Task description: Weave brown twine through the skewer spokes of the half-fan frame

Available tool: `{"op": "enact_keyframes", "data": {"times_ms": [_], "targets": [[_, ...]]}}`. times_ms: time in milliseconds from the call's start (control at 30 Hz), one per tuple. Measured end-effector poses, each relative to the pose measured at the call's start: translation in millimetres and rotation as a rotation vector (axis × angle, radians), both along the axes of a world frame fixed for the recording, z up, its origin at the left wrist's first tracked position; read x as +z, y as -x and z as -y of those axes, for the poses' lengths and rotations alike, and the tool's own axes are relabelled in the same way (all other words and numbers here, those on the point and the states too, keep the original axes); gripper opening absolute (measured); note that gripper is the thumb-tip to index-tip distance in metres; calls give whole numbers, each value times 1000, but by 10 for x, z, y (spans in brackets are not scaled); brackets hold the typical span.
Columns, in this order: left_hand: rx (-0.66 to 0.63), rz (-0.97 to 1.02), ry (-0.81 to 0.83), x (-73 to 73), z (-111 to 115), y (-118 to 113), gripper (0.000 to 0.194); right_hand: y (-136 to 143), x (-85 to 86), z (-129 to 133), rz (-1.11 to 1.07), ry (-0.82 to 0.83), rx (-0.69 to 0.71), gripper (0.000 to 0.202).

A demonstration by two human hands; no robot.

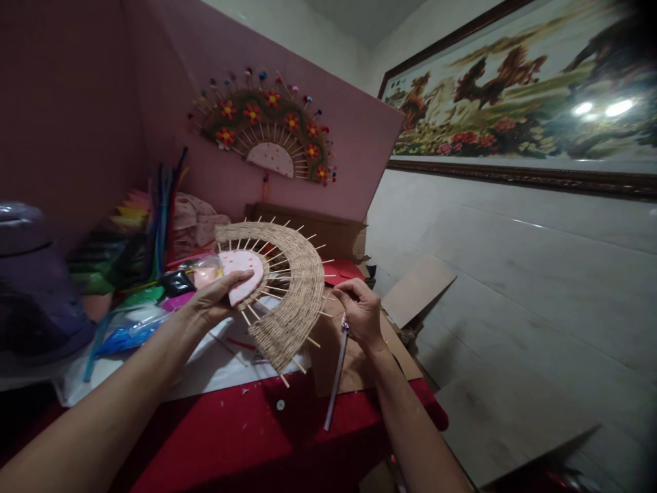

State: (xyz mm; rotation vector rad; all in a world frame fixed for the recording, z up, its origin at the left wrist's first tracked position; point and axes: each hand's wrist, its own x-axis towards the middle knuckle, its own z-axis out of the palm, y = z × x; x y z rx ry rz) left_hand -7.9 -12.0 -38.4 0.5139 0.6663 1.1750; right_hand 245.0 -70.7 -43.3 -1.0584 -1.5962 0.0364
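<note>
A half-round woven fan (pixel 302 274) of brown cord on thin sticks is held up over the table, its pink dotted centre piece (pixel 241 270) at the left. My left hand (pixel 220 296) grips that centre piece, thumb on top. At the fan's right edge, my right hand (pixel 359 308) is closed, thumb and forefinger pinched near a stick tip; whatever lies between them is too small to make out. Below this hand hangs a narrow pale strip (pixel 336 383) with a patterned top end, near the palm.
A finished-looking fan with orange flowers (pixel 272 116) is on the pink board (pixel 354 130) behind. Bags of coloured clay (pixel 138 329), pipe cleaners (pixel 163 212) and a purple container (pixel 38 294) stand left. Cardboard (pixel 354 373) lies on the red-covered table (pixel 230 445). A small white disc (pixel 280 405) is near its front.
</note>
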Motion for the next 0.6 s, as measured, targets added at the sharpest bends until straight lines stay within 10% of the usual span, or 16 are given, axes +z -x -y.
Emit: {"op": "enact_keyframes", "data": {"times_ms": [600], "targets": [[-80,19,-6,-26,-9,78,30,56,-148,-164,-114,59,41,12]]}}
